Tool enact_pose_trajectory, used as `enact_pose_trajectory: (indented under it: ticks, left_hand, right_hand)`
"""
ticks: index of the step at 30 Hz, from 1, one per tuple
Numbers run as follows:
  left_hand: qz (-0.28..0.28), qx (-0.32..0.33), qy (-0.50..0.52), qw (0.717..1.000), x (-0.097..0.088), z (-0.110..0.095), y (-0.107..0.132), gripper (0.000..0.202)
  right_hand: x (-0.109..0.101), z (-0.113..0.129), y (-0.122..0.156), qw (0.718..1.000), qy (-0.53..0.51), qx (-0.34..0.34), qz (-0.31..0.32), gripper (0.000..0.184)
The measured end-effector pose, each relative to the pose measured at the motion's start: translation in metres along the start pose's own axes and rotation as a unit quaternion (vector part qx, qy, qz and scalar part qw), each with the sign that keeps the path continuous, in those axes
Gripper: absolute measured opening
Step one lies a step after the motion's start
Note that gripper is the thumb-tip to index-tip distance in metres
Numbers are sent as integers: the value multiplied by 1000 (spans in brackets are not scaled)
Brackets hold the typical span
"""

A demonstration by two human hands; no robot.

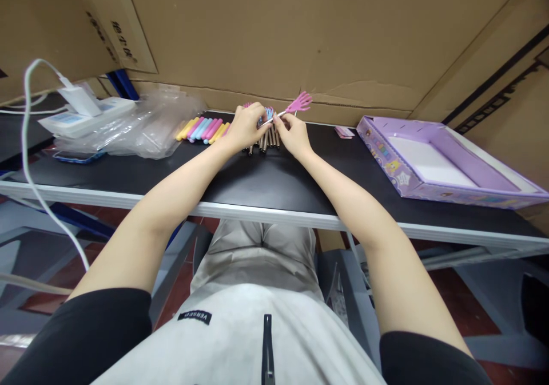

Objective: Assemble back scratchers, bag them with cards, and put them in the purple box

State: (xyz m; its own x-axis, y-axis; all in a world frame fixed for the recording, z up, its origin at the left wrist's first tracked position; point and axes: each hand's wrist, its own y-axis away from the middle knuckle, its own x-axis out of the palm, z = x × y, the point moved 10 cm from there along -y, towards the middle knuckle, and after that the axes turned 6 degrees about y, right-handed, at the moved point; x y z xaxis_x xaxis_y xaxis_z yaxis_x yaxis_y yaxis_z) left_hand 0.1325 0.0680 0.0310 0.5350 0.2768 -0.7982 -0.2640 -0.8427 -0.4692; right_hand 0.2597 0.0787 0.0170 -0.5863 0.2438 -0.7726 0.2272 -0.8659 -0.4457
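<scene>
Nearest to us, at the bottom of the frame, is a pale grey cloth apron (240,339) with a small dark tag (194,316); its light letters seem to start "VERSE", and we cannot tell the last one. From short black sleeves, two bare arms reach forward and converge at the upper centre, elbows wide, wrists nearly meeting. There the left hand (249,124), palm down with fingers curled, pinches the silvery shaft of a pink hand-shaped scratcher (299,102). The right hand (294,134), bent inward, has its thumb and finger closed on that shaft just below the splayed plastic head, which points up and to the right. Beneath the hands, slim metal rods (270,139) lie bunched on the smooth black table (274,173).

At right of the frame, we see a shallow purple carton tray (433,189) printed with cartoon figures, its lettering too small for us to read. Left of the hands runs a row of rounded yellow, pink and blue handles (203,129), beside crinkled clear plastic bags (146,124) and a white power strip (120,106). Behind everything stands brown cardboard (274,30), with dark printed characters at upper left.
</scene>
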Motion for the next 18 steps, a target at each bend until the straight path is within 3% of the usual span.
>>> enact_pose_trajectory:
  ticks: [2,4,8,11,14,18]
  left_hand:
    - [-11,39,15,999,5,-2,-2,18]
    - [-29,88,36,995,8,-5,-4,18]
    - [-43,129,50,989,2,-2,-7,20]
    - [-59,60,17,996,-18,26,-9,27]
    - [-81,-56,-36,995,-41,71,-6,39]
    - [-27,-218,-125,968,-47,124,6,59]
  right_hand:
    - [9,-7,-3,990,-142,28,3,65]
    - [16,-12,-5,960,-275,49,0,59]
    - [17,-19,-5,907,-409,96,-23,54]
    - [6,-27,-6,890,-433,134,-51,50]
    - [-6,-41,-9,877,-444,168,-81,47]
    - [-11,-57,-10,868,-442,201,-99,47]
